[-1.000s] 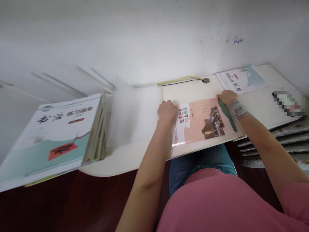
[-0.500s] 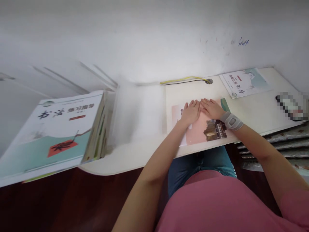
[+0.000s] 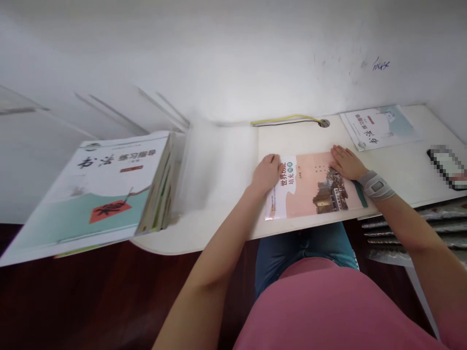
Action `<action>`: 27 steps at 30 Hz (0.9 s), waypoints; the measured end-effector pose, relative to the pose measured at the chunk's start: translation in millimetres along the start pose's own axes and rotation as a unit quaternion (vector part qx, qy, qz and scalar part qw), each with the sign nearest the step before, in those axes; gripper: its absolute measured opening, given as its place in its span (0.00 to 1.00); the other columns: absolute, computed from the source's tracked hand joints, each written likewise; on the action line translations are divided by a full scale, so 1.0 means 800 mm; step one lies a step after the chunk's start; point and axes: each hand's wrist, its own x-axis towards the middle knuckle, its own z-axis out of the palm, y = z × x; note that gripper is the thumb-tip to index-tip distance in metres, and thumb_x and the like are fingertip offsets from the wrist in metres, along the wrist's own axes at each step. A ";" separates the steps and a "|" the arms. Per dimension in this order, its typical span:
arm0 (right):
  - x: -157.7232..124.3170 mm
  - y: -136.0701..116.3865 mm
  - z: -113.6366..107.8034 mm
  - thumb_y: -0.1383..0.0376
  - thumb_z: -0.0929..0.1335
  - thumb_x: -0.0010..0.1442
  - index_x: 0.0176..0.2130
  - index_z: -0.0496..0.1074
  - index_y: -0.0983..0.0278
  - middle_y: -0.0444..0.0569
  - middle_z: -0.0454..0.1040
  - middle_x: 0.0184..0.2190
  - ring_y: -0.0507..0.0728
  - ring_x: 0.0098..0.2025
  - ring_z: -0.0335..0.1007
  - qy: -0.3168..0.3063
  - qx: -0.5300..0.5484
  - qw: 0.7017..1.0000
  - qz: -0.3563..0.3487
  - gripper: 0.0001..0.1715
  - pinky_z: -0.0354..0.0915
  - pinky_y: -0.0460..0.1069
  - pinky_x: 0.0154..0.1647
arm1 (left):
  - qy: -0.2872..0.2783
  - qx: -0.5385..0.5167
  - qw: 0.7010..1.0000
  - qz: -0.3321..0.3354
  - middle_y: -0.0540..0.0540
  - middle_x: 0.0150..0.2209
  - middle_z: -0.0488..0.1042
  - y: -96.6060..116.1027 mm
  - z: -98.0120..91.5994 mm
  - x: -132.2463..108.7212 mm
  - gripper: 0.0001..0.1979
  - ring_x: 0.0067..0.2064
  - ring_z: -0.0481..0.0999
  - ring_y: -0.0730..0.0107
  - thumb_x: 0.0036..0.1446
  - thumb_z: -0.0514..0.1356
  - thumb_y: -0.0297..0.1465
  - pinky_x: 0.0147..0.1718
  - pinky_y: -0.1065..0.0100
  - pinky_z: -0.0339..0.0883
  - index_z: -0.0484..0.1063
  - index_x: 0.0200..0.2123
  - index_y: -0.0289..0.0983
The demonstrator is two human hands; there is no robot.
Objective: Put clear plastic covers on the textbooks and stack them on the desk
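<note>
A pink booklet with a white title strip and a picture of old buildings lies flat on the white desk in front of me. My left hand rests at its left edge, with the fingers slightly bent against the cover. Over the upper right part of the booklet, my right hand lies flat with the fingers stretched out. A grey band is round my right wrist. Neither hand lifts the booklet.
At the left stands a stack of books, jutting past the desk's front edge. Behind the right hand lies another booklet. A phone is at the far right. Yellow and black cables run into a hole by the wall.
My hands have moved apart from the middle of the booklet, the left one to the left edge and the right one rightward. More of the cover shows. The view has shifted slightly.
</note>
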 end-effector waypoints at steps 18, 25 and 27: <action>0.004 0.002 0.014 0.54 0.52 0.67 0.63 0.57 0.75 0.62 0.57 0.65 0.64 0.67 0.50 0.018 -0.004 1.000 0.012 0.35 0.50 0.60 0.65 | 0.043 -0.323 0.919 -0.222 0.39 0.40 0.77 -0.008 -0.036 0.002 0.15 0.38 0.77 0.63 0.60 0.53 0.35 0.37 0.65 0.68 0.68 0.47 0.34; 0.007 0.000 0.013 0.54 0.54 0.67 0.63 0.57 0.75 0.62 0.56 0.65 0.64 0.67 0.49 0.012 0.022 0.999 0.022 0.35 0.49 0.60 0.66 | -0.039 -0.626 0.736 -0.254 0.43 0.34 0.78 0.008 -0.020 -0.119 0.18 0.34 0.78 0.63 0.47 0.63 0.37 0.33 0.64 0.71 0.69 0.41 0.36; 0.009 -0.001 0.014 0.54 0.56 0.66 0.62 0.59 0.73 0.62 0.56 0.65 0.64 0.67 0.49 0.018 0.052 0.998 0.026 0.35 0.49 0.60 0.66 | -0.015 -0.674 0.687 -0.272 0.47 0.31 0.77 0.016 -0.019 -0.134 0.19 0.31 0.77 0.66 0.43 0.66 0.36 0.31 0.66 0.70 0.68 0.39 0.38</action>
